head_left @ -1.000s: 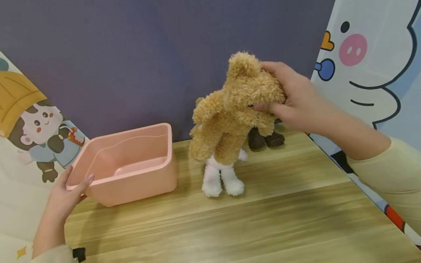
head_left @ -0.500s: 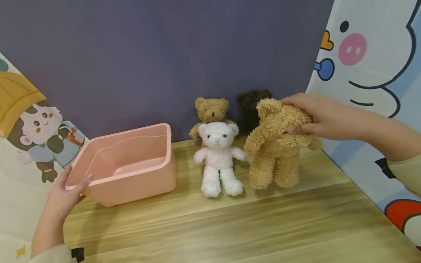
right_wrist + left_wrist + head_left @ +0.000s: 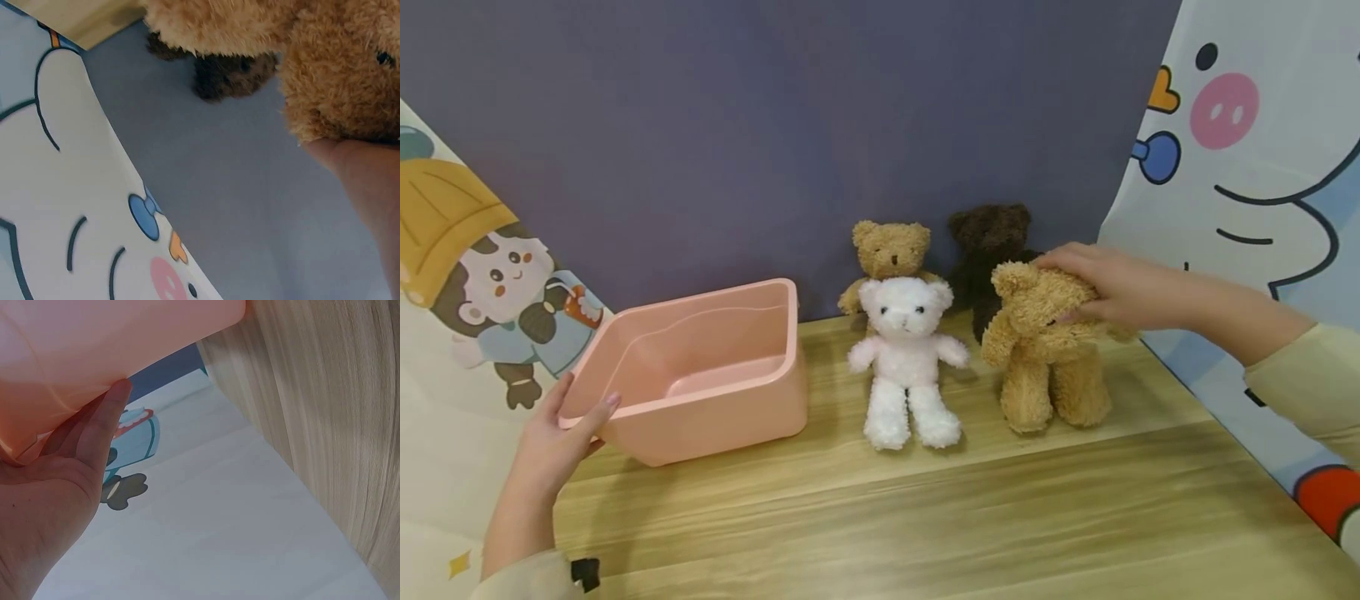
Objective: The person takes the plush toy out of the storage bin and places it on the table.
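Note:
My right hand [image 3: 1108, 283] grips the head of a curly golden-brown teddy bear [image 3: 1051, 333], whose feet are at the wooden table on the right. In the right wrist view, that bear's fur [image 3: 337, 75] fills the top right, with my fingers against its head. At the left, my left hand [image 3: 561, 433] holds the near left corner of a pink plastic bin [image 3: 715, 425], thumb over the rim. The bin's inside shows bare. From the left wrist view, my fingers [image 3: 103, 428] lie along the bin's outer wall [image 3: 131, 337].
A white teddy bear [image 3: 906, 358] sits mid-table. Behind it is a small tan bear [image 3: 891, 248], partly covered. A dark brown bear [image 3: 988, 237] sits at the back against the grey wall [image 3: 775, 125]. Cartoon-printed panels [image 3: 1232, 200] stand at both sides of the wooden table [image 3: 925, 525].
My right hand has carried the golden-brown bear from in front of the white bear to the right and down to the table. My left hand stays on the bin.

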A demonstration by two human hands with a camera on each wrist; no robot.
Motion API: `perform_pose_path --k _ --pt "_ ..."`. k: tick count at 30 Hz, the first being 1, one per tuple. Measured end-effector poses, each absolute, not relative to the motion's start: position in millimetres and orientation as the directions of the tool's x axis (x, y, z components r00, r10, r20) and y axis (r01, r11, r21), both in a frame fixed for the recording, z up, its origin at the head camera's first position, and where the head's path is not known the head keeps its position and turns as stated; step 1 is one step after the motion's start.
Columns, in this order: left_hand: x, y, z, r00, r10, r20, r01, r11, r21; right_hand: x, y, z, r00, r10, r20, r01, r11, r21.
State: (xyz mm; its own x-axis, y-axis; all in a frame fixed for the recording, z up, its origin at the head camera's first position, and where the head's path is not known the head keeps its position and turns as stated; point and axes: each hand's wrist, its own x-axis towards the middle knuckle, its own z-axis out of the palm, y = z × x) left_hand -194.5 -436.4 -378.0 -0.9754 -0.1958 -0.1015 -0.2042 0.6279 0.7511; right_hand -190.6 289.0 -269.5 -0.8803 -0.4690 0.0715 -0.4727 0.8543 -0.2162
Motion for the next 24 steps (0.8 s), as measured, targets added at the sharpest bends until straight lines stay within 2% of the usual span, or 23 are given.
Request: perform_pose_path --k 10,24 --pt "-195.0 -435.7 -378.5 -0.974 -0.2 -0.107 -0.21 0.617 0.759 -205.6 289.1 -301.7 -0.866 -0.483 0.134 -0.501 0.833 -0.234" --pt "-195.9 -434.6 -378.8 -0.971 -0.214 -0.103 -0.216 0.613 0.76 -225.6 291.5 -332.5 -0.902 -0.422 0.086 -0.427 0.85 -0.307"
